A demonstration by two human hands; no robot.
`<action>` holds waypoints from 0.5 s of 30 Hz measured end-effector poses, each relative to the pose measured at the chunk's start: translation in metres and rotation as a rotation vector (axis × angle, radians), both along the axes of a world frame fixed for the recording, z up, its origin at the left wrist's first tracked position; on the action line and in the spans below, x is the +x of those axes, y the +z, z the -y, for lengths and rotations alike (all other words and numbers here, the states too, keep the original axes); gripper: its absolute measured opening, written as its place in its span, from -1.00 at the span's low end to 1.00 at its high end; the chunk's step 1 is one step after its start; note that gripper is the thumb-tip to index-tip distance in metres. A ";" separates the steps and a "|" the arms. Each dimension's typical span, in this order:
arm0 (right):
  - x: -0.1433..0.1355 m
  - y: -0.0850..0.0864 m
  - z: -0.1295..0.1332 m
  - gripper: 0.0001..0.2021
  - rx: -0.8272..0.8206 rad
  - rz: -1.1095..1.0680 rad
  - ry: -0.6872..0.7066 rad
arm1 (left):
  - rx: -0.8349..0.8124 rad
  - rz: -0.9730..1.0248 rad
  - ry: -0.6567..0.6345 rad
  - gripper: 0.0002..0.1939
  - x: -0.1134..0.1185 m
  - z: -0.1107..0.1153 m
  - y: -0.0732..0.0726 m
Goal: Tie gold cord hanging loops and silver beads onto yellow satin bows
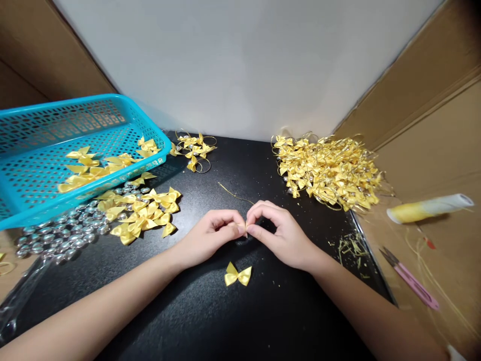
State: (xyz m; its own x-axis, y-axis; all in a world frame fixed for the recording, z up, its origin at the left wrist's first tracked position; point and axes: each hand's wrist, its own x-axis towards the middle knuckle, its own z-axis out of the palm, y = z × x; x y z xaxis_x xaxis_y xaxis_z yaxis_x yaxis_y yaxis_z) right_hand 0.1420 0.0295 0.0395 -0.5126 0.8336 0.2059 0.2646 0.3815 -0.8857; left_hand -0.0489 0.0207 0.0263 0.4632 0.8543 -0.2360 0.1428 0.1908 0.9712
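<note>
My left hand and my right hand meet fingertip to fingertip above the black tabletop. Both are closed in a pinch on a thin gold cord, whose loose end runs out behind my fingers to the upper left. Whatever else is between the fingertips is mostly hidden; only a small pale bit shows. Just in front of my hands, on the table, lies a single yellow ribbon bow.
At left, a blue basket holds yellow bows; more bows and silver beads lie beside it. Finished-looking bow loops and a large heap sit behind. Pink-handled snips, a cord spool and cord scraps are right.
</note>
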 end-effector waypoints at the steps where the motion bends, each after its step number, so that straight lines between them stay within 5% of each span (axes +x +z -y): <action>1: 0.000 0.000 0.000 -0.86 -0.005 -0.004 0.005 | 0.001 -0.027 0.010 -0.73 0.000 0.000 0.000; 15: 0.013 0.009 -0.010 -0.88 -0.003 0.010 -0.088 | 0.059 -0.126 0.112 -0.72 0.000 0.003 0.001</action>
State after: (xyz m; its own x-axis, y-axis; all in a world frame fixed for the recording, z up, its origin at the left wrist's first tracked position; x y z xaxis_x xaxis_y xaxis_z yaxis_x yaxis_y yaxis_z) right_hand 0.1547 0.0393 0.0480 -0.4399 0.8759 0.1985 0.3060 0.3540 -0.8838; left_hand -0.0485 0.0182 0.0277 0.3341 0.9132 -0.2334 0.2446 0.1552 0.9571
